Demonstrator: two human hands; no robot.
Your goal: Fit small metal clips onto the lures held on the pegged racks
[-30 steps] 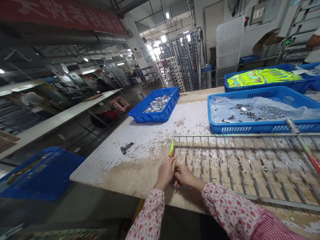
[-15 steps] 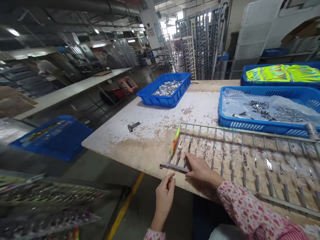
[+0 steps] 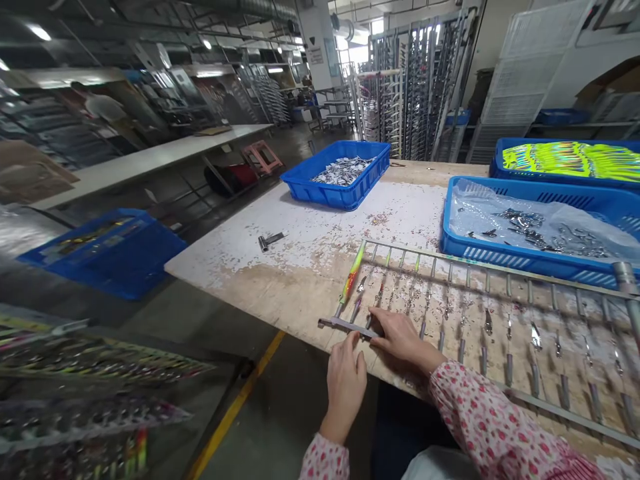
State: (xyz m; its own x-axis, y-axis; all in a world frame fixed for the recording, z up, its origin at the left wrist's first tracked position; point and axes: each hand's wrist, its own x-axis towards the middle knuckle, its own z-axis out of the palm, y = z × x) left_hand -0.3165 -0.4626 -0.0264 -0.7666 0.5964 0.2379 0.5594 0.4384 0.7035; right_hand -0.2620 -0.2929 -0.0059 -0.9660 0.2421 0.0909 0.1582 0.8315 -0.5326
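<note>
Head view, rack: a long metal rack (image 3: 500, 333) lies flat on the worn worktable (image 3: 300, 267), with rows of pins that carry small clips; its near left corner comes close to the table edge.
Head view, right hand: the right hand (image 3: 403, 337) rests on the near rail of the rack at that corner, fingers curled down on the bar; it is probably gripping, but the fingertips are hidden, so this is not sure.
Head view, left hand: the left hand (image 3: 346, 380) hovers just before the table edge, fingers loosely together, holding nothing; its fingertips almost reach the rail end.
Head view, painted piece: 1 coloured lure (image 3: 351, 280) stands on the first pin, just beyond the hands.
Head view, around: 1 blue tray (image 3: 335, 193) with small parts lies far off, 1 blue tray with a plastic liner (image 3: 530, 257) touches the rack's far side, and a small metal tool (image 3: 270, 240) lies apart at the left.
Risk: if only 1 hand pulls the corner, the rack may tilt or slide off the edge, and the lure and clips can fall from the pins.
</note>
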